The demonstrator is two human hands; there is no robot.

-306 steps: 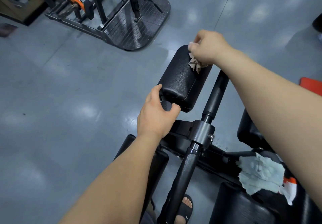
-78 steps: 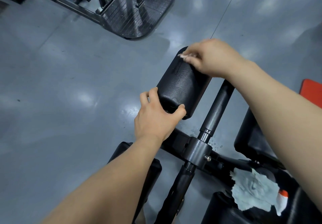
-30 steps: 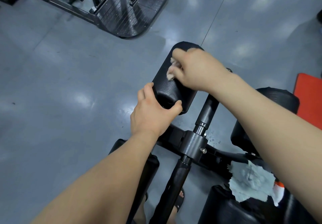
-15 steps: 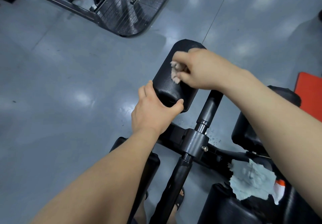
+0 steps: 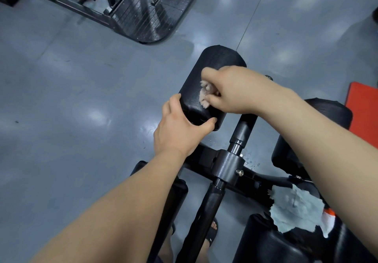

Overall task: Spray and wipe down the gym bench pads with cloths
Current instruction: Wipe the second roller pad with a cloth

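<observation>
**Wiping the Round Black Pad**

The round black pad (image 5: pixel 214 68) sits just above the middle of the view, on top of a black post (image 5: pixel 243 127) that runs down toward 6 o'clock. The right hand (image 5: pixel 231 90) comes in from 4 o'clock and lies on the pad; its fingers are curled tight round a small pinkish cloth (image 5: pixel 204 96); the cloth is pressed on the pad's near half. The left hand (image 5: pixel 180 131) comes in from 7 o'clock; it grips the near end of the pad, with the thumb on the right side and the fingers wrapped round the left side.

At 3 o'clock from this pad is a second black pad (image 5: pixel 327 111), partly behind the right arm; past it, at the right edge, lies an orange mat (image 5: pixel 362 107). Low down at 4 o'clock a blue-grey cloth (image 5: pixel 296 207) lies on the bench; a white and orange thing (image 5: pixel 328 221) peeks out just beside it, too hidden to name. Little wet drops (image 5: pixel 249 162) shine near the post. A foot (image 5: pixel 212 234) in a black sandal shows at 6 o'clock on the grey floor (image 5: pixel 81 99); a dark machine (image 5: pixel 151 11) stands at 11 o'clock, well apart.
</observation>
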